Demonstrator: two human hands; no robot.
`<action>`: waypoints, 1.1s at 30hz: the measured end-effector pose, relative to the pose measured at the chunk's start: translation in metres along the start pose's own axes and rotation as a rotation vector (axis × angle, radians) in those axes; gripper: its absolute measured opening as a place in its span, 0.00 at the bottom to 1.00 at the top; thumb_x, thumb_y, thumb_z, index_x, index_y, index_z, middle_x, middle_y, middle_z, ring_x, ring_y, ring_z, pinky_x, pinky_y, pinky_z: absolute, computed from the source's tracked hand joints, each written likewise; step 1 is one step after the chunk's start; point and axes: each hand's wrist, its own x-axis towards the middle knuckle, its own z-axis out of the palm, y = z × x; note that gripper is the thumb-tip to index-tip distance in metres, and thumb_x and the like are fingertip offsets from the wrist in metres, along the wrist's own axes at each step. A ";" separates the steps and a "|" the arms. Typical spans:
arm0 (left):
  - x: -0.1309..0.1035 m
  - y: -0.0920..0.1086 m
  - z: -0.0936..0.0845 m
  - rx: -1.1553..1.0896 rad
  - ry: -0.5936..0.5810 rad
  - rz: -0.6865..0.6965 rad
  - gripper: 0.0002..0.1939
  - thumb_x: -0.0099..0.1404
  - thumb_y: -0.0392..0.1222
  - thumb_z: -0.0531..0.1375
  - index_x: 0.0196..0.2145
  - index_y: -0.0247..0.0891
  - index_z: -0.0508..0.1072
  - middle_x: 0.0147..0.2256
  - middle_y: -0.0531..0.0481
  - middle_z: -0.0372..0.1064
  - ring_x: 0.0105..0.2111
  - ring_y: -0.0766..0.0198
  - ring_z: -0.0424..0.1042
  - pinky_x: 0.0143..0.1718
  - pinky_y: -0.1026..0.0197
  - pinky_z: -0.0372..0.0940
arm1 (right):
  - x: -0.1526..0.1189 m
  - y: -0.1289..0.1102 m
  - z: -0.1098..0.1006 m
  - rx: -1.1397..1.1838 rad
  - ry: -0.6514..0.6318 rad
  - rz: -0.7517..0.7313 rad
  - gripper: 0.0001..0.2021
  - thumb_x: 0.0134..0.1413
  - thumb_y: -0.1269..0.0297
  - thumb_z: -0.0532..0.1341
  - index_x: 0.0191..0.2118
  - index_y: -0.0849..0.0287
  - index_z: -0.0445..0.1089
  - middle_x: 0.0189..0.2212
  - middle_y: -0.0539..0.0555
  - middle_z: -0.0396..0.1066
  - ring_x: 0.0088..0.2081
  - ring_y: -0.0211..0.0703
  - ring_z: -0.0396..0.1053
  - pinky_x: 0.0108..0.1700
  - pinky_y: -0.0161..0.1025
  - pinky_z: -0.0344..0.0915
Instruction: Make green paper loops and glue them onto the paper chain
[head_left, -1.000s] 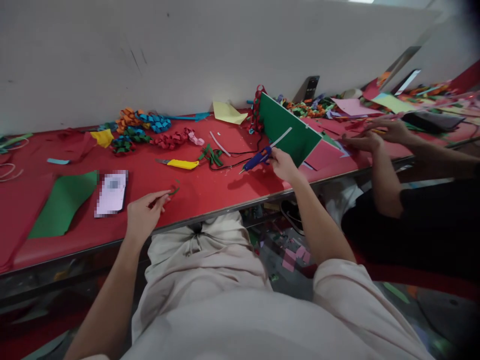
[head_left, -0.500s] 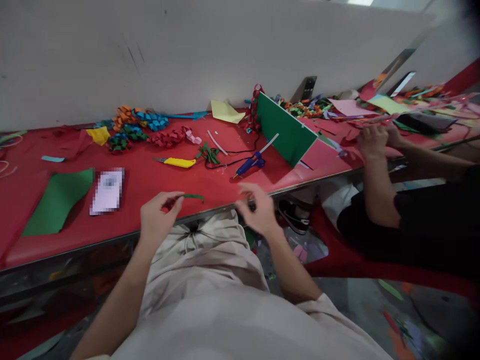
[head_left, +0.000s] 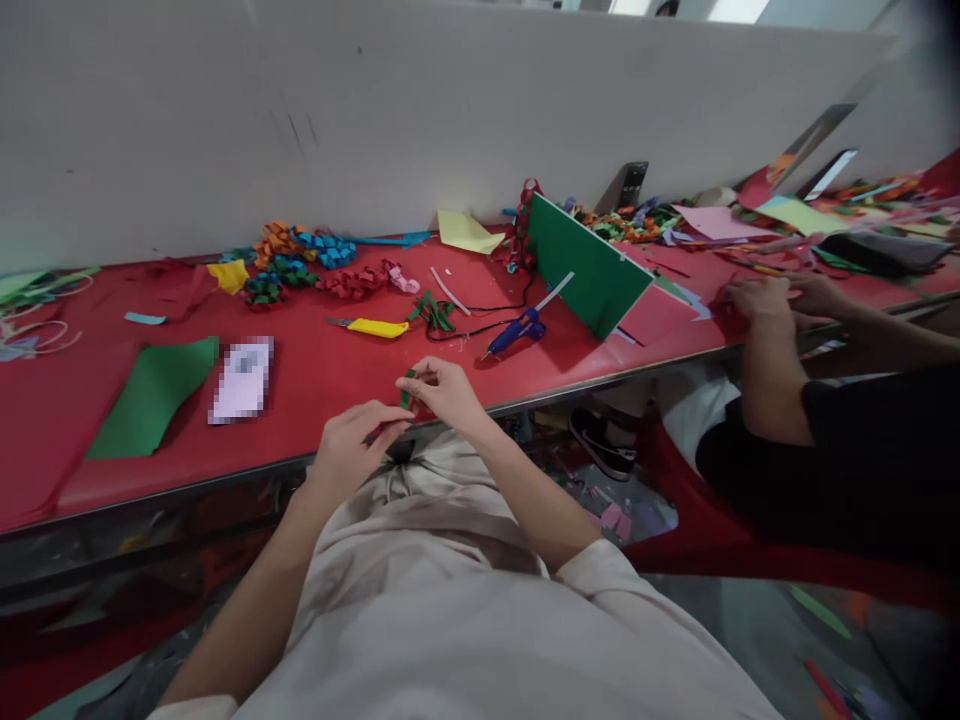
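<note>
Close to the table's front edge, a short green paper strip (head_left: 408,389) stands bent between my two hands. My right hand (head_left: 448,397) pinches it between thumb and fingers. At its lower end my left hand (head_left: 358,442) is closed in a pinch, with the fingertips meeting the strip; the exact contact is partly hidden. Beyond my hands lies a blue glue gun (head_left: 517,333) with a white glue stick (head_left: 559,288) in its back. A yellow utility knife (head_left: 379,328) with its blade out rests left of a small heap of green strips (head_left: 436,312).
A green board (head_left: 589,265) stands propped on the red table (head_left: 300,390). Curled paper garlands (head_left: 300,250) lie along the wall. Left are a green paper sheet (head_left: 150,400) and a blurred phone (head_left: 241,380). A co-worker's hands (head_left: 765,295) are at the right.
My right hand has moved left to my left hand and now pinches the green strip, which has turned from lying sideways to upright. The whole view has shifted slightly.
</note>
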 end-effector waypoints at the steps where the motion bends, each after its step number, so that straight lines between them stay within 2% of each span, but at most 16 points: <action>1: 0.001 -0.002 -0.001 -0.001 -0.039 -0.045 0.09 0.72 0.44 0.59 0.44 0.42 0.79 0.35 0.49 0.80 0.34 0.64 0.77 0.38 0.64 0.70 | 0.003 0.002 0.004 -0.010 0.005 -0.020 0.21 0.47 0.46 0.71 0.29 0.54 0.63 0.17 0.45 0.70 0.19 0.38 0.68 0.24 0.35 0.63; 3: 0.002 -0.005 -0.003 -0.025 -0.113 -0.110 0.10 0.72 0.44 0.58 0.45 0.42 0.79 0.32 0.51 0.80 0.31 0.64 0.77 0.33 0.65 0.69 | 0.005 0.004 0.010 -0.032 0.025 -0.059 0.21 0.48 0.46 0.70 0.27 0.54 0.63 0.16 0.44 0.69 0.19 0.37 0.65 0.23 0.34 0.61; 6: 0.003 -0.008 -0.004 -0.066 -0.147 -0.136 0.10 0.72 0.44 0.57 0.42 0.41 0.78 0.30 0.51 0.79 0.28 0.65 0.76 0.30 0.66 0.67 | 0.006 0.004 0.015 -0.060 0.047 -0.069 0.20 0.49 0.46 0.70 0.27 0.55 0.65 0.16 0.44 0.67 0.19 0.35 0.63 0.23 0.34 0.58; 9: 0.003 -0.013 -0.002 -0.050 -0.121 -0.148 0.11 0.72 0.46 0.58 0.38 0.40 0.78 0.29 0.51 0.78 0.27 0.66 0.75 0.30 0.66 0.67 | 0.005 0.002 0.015 -0.002 0.042 -0.040 0.19 0.52 0.43 0.67 0.35 0.56 0.72 0.17 0.44 0.68 0.20 0.36 0.63 0.24 0.34 0.57; 12: 0.006 -0.024 0.000 0.010 -0.059 -0.164 0.12 0.73 0.47 0.58 0.39 0.39 0.78 0.28 0.52 0.77 0.26 0.66 0.74 0.31 0.65 0.67 | 0.007 0.004 0.011 0.078 -0.005 -0.013 0.21 0.55 0.42 0.63 0.39 0.56 0.74 0.24 0.48 0.73 0.23 0.36 0.67 0.27 0.34 0.61; 15: 0.013 -0.037 0.000 0.098 -0.038 -0.071 0.12 0.73 0.46 0.57 0.41 0.38 0.79 0.35 0.48 0.78 0.33 0.63 0.76 0.39 0.63 0.68 | 0.013 0.010 0.005 -0.031 0.027 -0.102 0.19 0.60 0.44 0.60 0.40 0.56 0.74 0.27 0.48 0.72 0.26 0.36 0.67 0.32 0.35 0.64; 17: 0.018 -0.041 0.000 0.125 -0.064 0.009 0.11 0.73 0.46 0.58 0.41 0.38 0.79 0.38 0.46 0.78 0.38 0.61 0.76 0.44 0.61 0.68 | 0.019 0.014 0.001 -0.168 0.068 -0.173 0.17 0.61 0.48 0.60 0.44 0.55 0.75 0.27 0.47 0.70 0.28 0.36 0.65 0.33 0.34 0.63; 19: 0.021 -0.042 0.000 0.114 -0.091 0.055 0.11 0.73 0.46 0.58 0.40 0.39 0.79 0.40 0.46 0.77 0.41 0.61 0.76 0.47 0.60 0.67 | 0.024 0.018 -0.002 -0.233 0.076 -0.183 0.17 0.60 0.50 0.62 0.49 0.55 0.74 0.27 0.46 0.69 0.28 0.36 0.65 0.33 0.34 0.62; 22: 0.022 -0.039 0.000 0.078 -0.105 0.076 0.11 0.73 0.46 0.59 0.40 0.40 0.78 0.41 0.45 0.76 0.43 0.60 0.75 0.50 0.59 0.67 | 0.028 0.022 -0.003 -0.213 0.043 -0.143 0.15 0.58 0.50 0.64 0.44 0.56 0.74 0.25 0.45 0.69 0.26 0.36 0.65 0.31 0.34 0.62; 24: 0.022 -0.038 0.001 0.071 -0.093 0.061 0.11 0.73 0.46 0.59 0.39 0.39 0.78 0.40 0.45 0.76 0.42 0.60 0.75 0.49 0.59 0.67 | 0.028 0.023 -0.003 -0.186 0.026 -0.128 0.14 0.58 0.49 0.64 0.37 0.56 0.74 0.23 0.46 0.70 0.24 0.36 0.64 0.29 0.34 0.61; 26: 0.022 -0.039 0.003 0.087 -0.078 0.023 0.12 0.73 0.46 0.58 0.40 0.39 0.78 0.39 0.46 0.76 0.40 0.60 0.75 0.47 0.59 0.67 | 0.026 0.023 -0.001 -0.145 0.036 -0.111 0.14 0.57 0.49 0.65 0.35 0.56 0.75 0.20 0.45 0.69 0.21 0.34 0.62 0.27 0.33 0.59; 29: 0.023 -0.045 0.005 0.124 -0.090 -0.060 0.13 0.73 0.48 0.57 0.41 0.39 0.78 0.38 0.46 0.78 0.37 0.61 0.76 0.43 0.60 0.66 | 0.021 0.021 0.000 -0.099 0.017 -0.104 0.16 0.58 0.49 0.64 0.40 0.56 0.78 0.21 0.44 0.68 0.20 0.34 0.62 0.26 0.33 0.60; 33: 0.025 -0.053 0.007 0.142 -0.083 -0.151 0.16 0.73 0.52 0.56 0.41 0.41 0.79 0.39 0.47 0.80 0.37 0.60 0.77 0.39 0.61 0.65 | 0.017 0.018 -0.003 -0.053 -0.047 -0.107 0.21 0.61 0.44 0.60 0.42 0.58 0.78 0.27 0.48 0.72 0.24 0.34 0.67 0.31 0.34 0.64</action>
